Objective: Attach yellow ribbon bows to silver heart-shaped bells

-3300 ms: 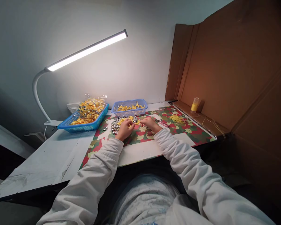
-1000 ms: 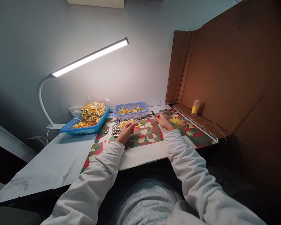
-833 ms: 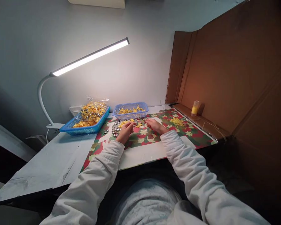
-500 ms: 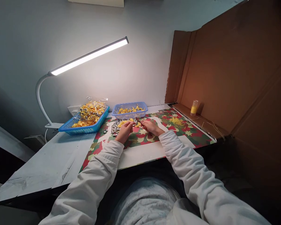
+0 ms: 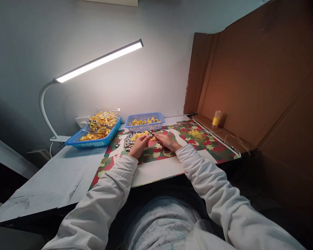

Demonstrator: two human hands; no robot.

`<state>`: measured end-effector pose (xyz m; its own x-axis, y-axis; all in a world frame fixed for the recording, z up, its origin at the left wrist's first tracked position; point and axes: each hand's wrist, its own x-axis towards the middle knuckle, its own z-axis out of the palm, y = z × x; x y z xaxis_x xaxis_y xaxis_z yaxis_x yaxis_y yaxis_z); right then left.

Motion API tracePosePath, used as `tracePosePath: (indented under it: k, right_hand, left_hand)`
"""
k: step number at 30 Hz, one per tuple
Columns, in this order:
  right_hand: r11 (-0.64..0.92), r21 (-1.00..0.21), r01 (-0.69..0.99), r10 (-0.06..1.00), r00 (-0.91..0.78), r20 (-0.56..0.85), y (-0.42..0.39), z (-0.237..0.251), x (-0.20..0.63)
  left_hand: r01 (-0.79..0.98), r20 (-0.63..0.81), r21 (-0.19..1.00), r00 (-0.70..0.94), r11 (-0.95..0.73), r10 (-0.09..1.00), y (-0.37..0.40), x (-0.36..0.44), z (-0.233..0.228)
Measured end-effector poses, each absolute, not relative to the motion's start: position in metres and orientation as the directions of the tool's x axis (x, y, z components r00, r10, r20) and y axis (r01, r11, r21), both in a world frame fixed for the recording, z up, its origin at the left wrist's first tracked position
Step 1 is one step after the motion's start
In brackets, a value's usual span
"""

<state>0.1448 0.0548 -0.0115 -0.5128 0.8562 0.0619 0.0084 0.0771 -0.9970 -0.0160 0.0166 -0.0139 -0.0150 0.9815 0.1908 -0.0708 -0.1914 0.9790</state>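
My left hand (image 5: 140,145) rests on the red, green and yellow patterned mat (image 5: 211,144), its fingers closed on a small yellow piece beside a pile of silver bells and yellow bows (image 5: 131,138). My right hand (image 5: 166,141) is close beside it, gripping small dark snips (image 5: 152,133) whose tip points at the piece in my left hand. Both sleeves are white.
Behind the hands stand a small blue basket (image 5: 144,121) with yellow pieces and a larger blue tray (image 5: 94,133) holding a clear bag of yellow and silver items. A white desk lamp (image 5: 94,64) arches above. Yellow thread (image 5: 197,133), a yellow spool (image 5: 216,119) and a cardboard screen (image 5: 255,80) lie right.
My right hand held the snips up at the right a second ago, then came back left and down beside my left hand. My left hand has hardly moved.
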Motion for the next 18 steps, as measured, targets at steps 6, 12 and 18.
tracePosePath:
  k: [6,12,18]
  right_hand:
    - [0.093,-0.996,0.000,0.846,-0.527,0.079,0.0531,-0.0101,0.1459]
    - [0.104,-0.994,0.026,0.857,-0.510,0.077,0.0534,-0.0108,0.1472]
    - [0.147,-0.987,0.070,0.865,-0.492,0.094,0.0535,-0.0117,0.1463]
  left_hand:
    - [-0.076,0.182,0.981,0.002,-0.181,0.983,0.0169,-0.0163,-0.0147]
    - [-0.078,0.170,0.982,-0.014,-0.171,0.985,0.0169,-0.0162,-0.0160]
    - [-0.052,0.185,0.981,-0.007,-0.185,0.983,0.0194,-0.0181,-0.0181]
